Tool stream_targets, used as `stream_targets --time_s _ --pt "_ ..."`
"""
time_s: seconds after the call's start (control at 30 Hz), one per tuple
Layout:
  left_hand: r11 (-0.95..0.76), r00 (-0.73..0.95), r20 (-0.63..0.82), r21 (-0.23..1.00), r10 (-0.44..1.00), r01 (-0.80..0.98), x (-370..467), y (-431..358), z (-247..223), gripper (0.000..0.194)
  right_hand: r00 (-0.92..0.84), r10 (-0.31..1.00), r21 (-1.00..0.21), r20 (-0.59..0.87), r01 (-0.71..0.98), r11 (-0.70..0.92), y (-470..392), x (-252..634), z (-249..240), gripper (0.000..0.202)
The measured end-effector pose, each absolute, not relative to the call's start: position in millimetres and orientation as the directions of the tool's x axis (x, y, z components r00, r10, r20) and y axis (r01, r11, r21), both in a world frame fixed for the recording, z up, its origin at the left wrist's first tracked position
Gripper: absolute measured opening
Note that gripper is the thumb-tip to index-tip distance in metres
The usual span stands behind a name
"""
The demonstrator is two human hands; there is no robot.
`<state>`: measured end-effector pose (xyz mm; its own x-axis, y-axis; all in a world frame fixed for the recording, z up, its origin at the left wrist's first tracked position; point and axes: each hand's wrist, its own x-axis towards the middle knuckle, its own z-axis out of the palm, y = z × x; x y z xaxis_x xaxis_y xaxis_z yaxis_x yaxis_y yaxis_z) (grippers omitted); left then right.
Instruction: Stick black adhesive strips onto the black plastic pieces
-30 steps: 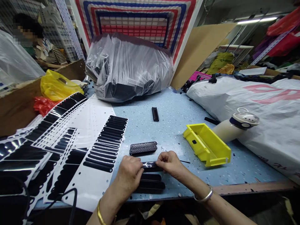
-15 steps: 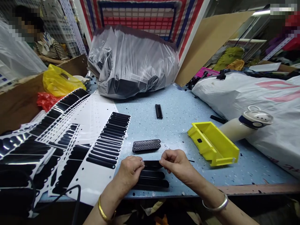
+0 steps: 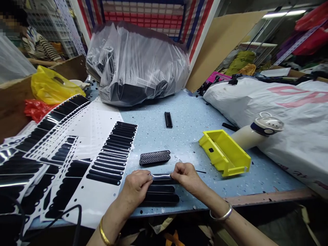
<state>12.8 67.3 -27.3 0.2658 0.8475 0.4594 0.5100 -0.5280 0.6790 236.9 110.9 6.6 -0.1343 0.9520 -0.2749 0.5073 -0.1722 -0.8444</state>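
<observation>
A black adhesive strip (image 3: pixel 161 177) is stretched level between my two hands and catches the light. My left hand (image 3: pixel 135 188) pinches its left end, and my right hand (image 3: pixel 186 176) pinches the other end. Beyond the right knuckles a thin dark stick (image 3: pixel 201 172) pokes out; whether the hand holds it is hidden. Just below the strip, long black smooth-faced pieces (image 3: pixel 162 199) lie side by side at the table's edge, partly behind my left hand. Black perforated pieces (image 3: pixel 155 158) lie together a little farther off. To the left is a white backing sheet (image 3: pixel 94 201) bearing rows of black strips.
Farther back lies a small black slotted part (image 3: pixel 168 120). A yellow bin (image 3: pixel 225 153) and a tilted bottle (image 3: pixel 252 135) stand right, beside a large white sack (image 3: pixel 238 99). A plastic-wrapped bundle (image 3: pixel 143 65) fills the back. More strip sheets (image 3: pixel 28 164) overlap at left. A person (image 3: pixel 38 46) sits far left.
The camera view has swung a little to the right, so the scene sits farther left. The strip between my hands has tilted and now shines. Both hands keep their pinch.
</observation>
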Motion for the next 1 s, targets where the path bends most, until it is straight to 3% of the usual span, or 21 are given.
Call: stream_targets --time_s 1.0 --pt "-0.493 0.224 0.444 0.715 0.868 0.496 15.1 67.7 -25.7 0.018 -0.155 0.95 -0.839 -0.272 0.522 -0.155 109.9 238.6 6.5 0.015"
